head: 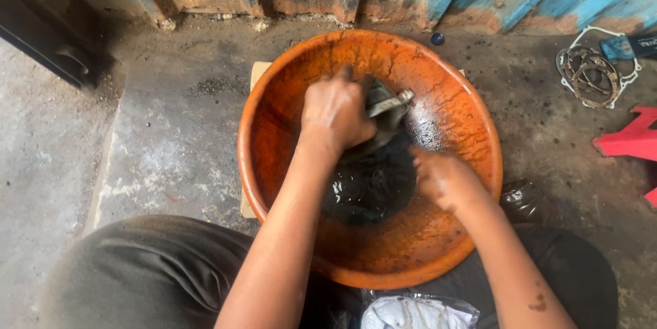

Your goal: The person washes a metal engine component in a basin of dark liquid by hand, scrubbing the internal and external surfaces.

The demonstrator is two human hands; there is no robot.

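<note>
Down at the bottom edge, just under the person's arms, lies a clear plastic bag (419, 312) with something white in it, tucked between the knees. Above it sits a big orange basin (287, 89) on the concrete floor (157, 137), with a pool of black oily liquid (369, 188) in its bottom. The left hand (337, 111) is closed over a dark metal part (384, 106), holding it tilted above the liquid. The right hand (443, 178) is down by the pool, fingers curled and blurred; whether it grips anything I cannot tell.

To my eye the slip is the risk: the part looks wet and greasy, and a one-handed hold on it could let it drop and splash black liquid over the rim onto the trousers or the bag. Pressing hard on one side might also rock the basin on the cardboard (259, 72) under it. Off to the right, ring-shaped gaskets (590, 76) and a red stool (633, 141) stand well apart.
</note>
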